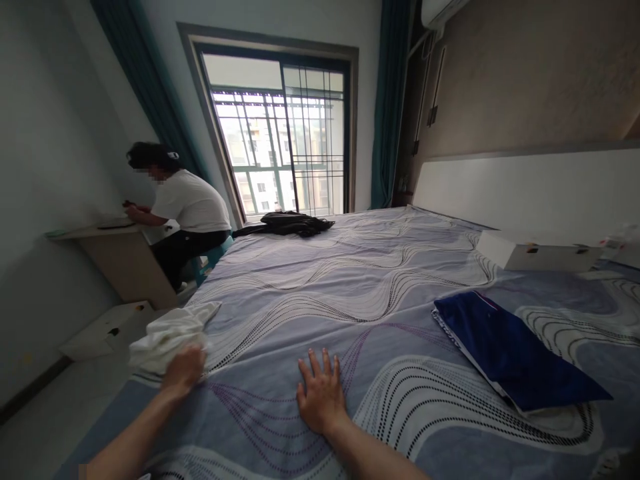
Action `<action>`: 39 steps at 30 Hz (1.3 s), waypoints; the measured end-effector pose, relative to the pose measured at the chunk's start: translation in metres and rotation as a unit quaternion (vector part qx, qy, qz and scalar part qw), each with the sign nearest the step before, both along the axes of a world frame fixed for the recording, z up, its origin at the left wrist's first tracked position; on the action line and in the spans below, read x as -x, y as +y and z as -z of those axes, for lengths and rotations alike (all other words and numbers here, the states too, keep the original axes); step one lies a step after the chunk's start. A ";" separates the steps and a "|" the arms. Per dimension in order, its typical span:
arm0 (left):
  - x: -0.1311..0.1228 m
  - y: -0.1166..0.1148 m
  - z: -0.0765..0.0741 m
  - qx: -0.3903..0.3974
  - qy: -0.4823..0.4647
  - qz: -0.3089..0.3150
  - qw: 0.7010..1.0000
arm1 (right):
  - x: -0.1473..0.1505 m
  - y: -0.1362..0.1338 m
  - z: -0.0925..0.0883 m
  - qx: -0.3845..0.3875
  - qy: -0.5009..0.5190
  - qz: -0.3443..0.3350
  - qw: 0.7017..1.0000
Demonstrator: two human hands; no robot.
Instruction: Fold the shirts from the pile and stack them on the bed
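My left hand (184,369) is closed at the near edge of a crumpled white cloth (167,333) at the left side of the bed; its fingers are curled in and slightly blurred. Flat on the patterned bedsheet (260,373), with fingers spread, rests my right hand (323,393), holding nothing. Farther right lies a folded dark blue garment (505,353) with a pale edge, apart from both hands.
Black clothing (295,223) lies at the bed's far edge. A white box (535,252) sits on the bed by the headboard (525,193). At left, a person (195,200) sits at a small desk (125,260), above another white box (107,330) on the floor.
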State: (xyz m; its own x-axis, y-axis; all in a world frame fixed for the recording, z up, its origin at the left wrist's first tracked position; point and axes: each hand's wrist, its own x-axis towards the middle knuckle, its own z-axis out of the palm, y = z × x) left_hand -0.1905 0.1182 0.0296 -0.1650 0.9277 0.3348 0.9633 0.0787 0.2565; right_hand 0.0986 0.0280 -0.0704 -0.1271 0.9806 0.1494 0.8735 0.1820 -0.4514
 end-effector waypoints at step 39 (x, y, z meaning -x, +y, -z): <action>-0.140 -0.157 0.096 -0.014 0.035 0.170 0.985 | -0.176 -0.105 -0.028 -0.128 0.074 0.179 0.973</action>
